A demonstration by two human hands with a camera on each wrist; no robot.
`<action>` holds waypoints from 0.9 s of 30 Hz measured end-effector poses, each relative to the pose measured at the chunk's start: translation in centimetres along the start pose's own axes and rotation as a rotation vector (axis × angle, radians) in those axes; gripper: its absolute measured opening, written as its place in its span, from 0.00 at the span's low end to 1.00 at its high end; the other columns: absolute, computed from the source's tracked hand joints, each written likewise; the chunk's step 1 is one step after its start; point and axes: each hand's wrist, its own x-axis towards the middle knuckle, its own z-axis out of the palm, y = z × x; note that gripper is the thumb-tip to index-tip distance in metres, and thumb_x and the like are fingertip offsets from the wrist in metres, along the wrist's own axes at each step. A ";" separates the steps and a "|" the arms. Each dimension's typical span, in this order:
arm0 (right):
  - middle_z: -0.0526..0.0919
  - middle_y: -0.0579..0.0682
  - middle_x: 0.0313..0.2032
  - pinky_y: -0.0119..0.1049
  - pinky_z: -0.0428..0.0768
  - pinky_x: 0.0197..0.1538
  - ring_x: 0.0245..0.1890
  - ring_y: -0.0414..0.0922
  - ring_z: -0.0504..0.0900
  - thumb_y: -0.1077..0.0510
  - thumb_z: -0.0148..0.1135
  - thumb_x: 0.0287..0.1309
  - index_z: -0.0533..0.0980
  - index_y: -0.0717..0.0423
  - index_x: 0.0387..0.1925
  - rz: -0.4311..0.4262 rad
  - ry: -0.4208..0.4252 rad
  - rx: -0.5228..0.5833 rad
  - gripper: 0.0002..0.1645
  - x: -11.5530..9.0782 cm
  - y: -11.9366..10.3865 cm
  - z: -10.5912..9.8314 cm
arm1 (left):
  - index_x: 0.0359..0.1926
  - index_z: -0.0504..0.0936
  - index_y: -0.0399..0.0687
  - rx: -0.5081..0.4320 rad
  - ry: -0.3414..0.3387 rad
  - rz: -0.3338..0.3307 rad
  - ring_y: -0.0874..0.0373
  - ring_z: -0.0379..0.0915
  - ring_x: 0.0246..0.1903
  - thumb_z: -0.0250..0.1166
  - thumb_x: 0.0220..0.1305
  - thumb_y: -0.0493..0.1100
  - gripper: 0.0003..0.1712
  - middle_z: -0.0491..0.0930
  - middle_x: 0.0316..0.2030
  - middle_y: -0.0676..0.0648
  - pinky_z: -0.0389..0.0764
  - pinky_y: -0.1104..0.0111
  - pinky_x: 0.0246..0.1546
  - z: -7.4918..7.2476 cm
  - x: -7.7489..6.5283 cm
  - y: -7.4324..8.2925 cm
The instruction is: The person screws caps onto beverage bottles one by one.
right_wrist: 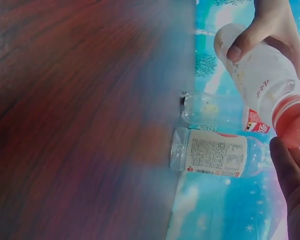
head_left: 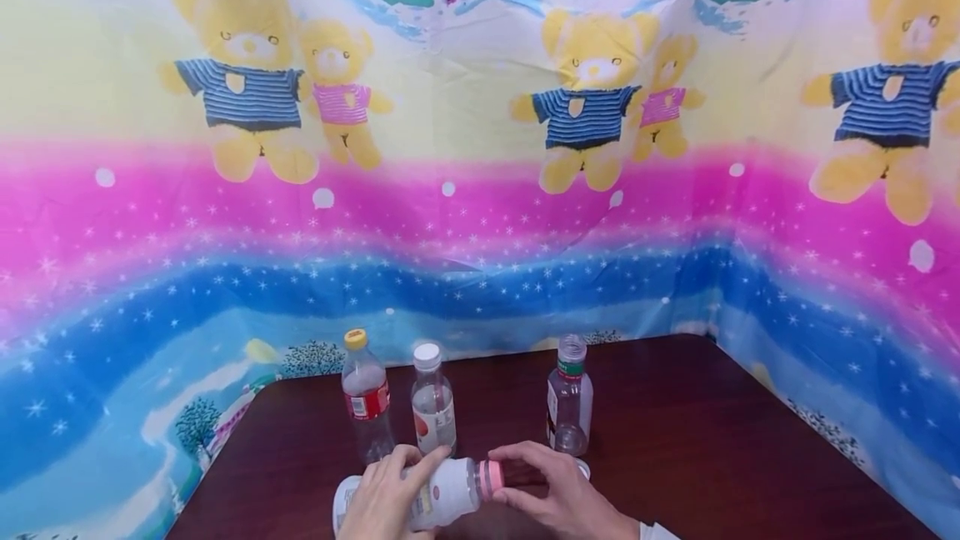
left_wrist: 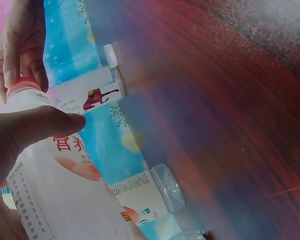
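Closest of all, a bit of white cloth sleeve (head_left: 657, 532) shows at the right wrist. The left hand (head_left: 393, 490) is wrapped around a white plastic bottle (head_left: 450, 494) with red writing and a peach picture on it. The bottle is held on its side, with its bottom end to the left and its top to the right. On that top is a pink round plastic cap (head_left: 491, 479), and the right hand (head_left: 555, 486) pinches it between thumb and fingers. Just past the right hand, a small white round lid (left_wrist: 110, 56) sits on the shiny dark red-brown table (head_left: 690, 440). Behind the hands, three clear plastic bottles stand up: one with a yellow cap and red label (head_left: 367, 402) on the left, one with a white cap and pale label (head_left: 433, 419) just beside it, and one with an open top and green neck band (head_left: 570, 407) off to the right. Farthest back hangs a bright cloth (head_left: 450, 223) with yellow bears in striped shirts.
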 end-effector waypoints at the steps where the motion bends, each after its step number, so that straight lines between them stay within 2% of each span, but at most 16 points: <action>1: 0.88 0.50 0.50 0.29 0.86 0.45 0.47 0.31 0.85 0.53 0.64 0.67 0.77 0.47 0.59 0.041 -0.007 0.014 0.20 0.0 -0.1 0.0 | 0.66 0.74 0.69 0.005 0.009 0.005 0.64 0.69 0.35 0.85 0.35 0.56 0.52 0.73 0.42 0.58 0.75 0.61 0.38 0.0 0.0 0.1; 5: 0.89 0.50 0.45 0.28 0.85 0.42 0.42 0.29 0.85 0.49 0.61 0.70 0.77 0.46 0.58 0.186 -0.047 0.076 0.18 0.0 -0.3 -0.2 | 0.66 0.74 0.69 0.018 0.028 0.025 0.64 0.70 0.35 0.85 0.34 0.55 0.53 0.72 0.40 0.59 0.75 0.62 0.38 -0.1 0.1 0.3; 8: 0.89 0.50 0.45 0.27 0.84 0.41 0.42 0.28 0.85 0.47 0.60 0.71 0.76 0.46 0.60 0.250 -0.072 0.102 0.20 0.0 -0.5 -0.4 | 0.67 0.73 0.66 0.016 0.017 0.014 0.65 0.69 0.33 0.86 0.33 0.55 0.55 0.71 0.38 0.59 0.73 0.65 0.36 -0.2 0.1 0.3; 12: 0.89 0.53 0.48 0.27 0.85 0.43 0.44 0.30 0.86 0.46 0.64 0.67 0.75 0.47 0.61 0.270 -0.091 0.147 0.24 0.0 -0.6 -0.7 | 0.67 0.70 0.57 -0.007 -0.018 -0.047 0.63 0.69 0.33 0.85 0.33 0.56 0.56 0.72 0.38 0.58 0.74 0.64 0.36 -0.3 0.2 0.4; 14: 0.88 0.54 0.49 0.27 0.85 0.44 0.44 0.31 0.87 0.47 0.67 0.65 0.75 0.48 0.62 0.260 -0.094 0.162 0.26 -0.1 -0.6 -0.8 | 0.64 0.70 0.55 -0.008 -0.026 -0.073 0.61 0.72 0.35 0.85 0.33 0.56 0.54 0.74 0.39 0.57 0.77 0.60 0.39 -0.4 0.2 0.5; 19: 0.88 0.55 0.47 0.29 0.86 0.44 0.43 0.31 0.87 0.49 0.68 0.64 0.75 0.49 0.60 0.252 -0.092 0.169 0.25 -0.1 -0.6 -0.8 | 0.59 0.73 0.55 0.005 -0.028 -0.080 0.59 0.73 0.36 0.84 0.33 0.55 0.48 0.75 0.40 0.55 0.79 0.55 0.42 -0.4 0.3 0.5; 27: 0.88 0.41 0.37 0.27 0.81 0.35 0.33 0.29 0.82 0.41 0.64 0.66 0.83 0.45 0.49 0.419 -0.111 0.124 0.18 0.1 -0.5 -1.0 | 0.61 0.74 0.56 0.000 -0.055 -0.051 0.56 0.76 0.39 0.85 0.35 0.56 0.49 0.76 0.43 0.54 0.79 0.53 0.44 -0.1 0.2 0.2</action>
